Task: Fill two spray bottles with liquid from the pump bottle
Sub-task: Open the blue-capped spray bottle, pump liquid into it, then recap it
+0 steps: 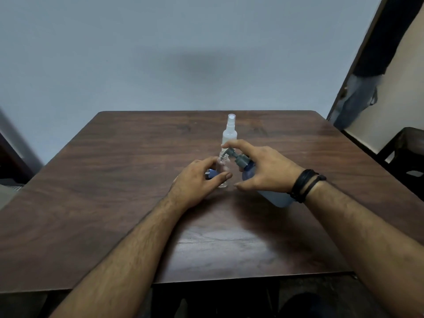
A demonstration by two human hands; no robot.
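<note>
The left hand (197,180) is closed round a small clear bottle (223,171), open-necked and upright at table (114,203) centre. The right hand (263,171) grips the tilted pump bottle (275,196), forefinger on the pump; its long axis runs from 4 o'clock up to 10 o'clock, nozzle at the neck. A second spray bottle (230,131) stands capped at 12 o'clock
</note>
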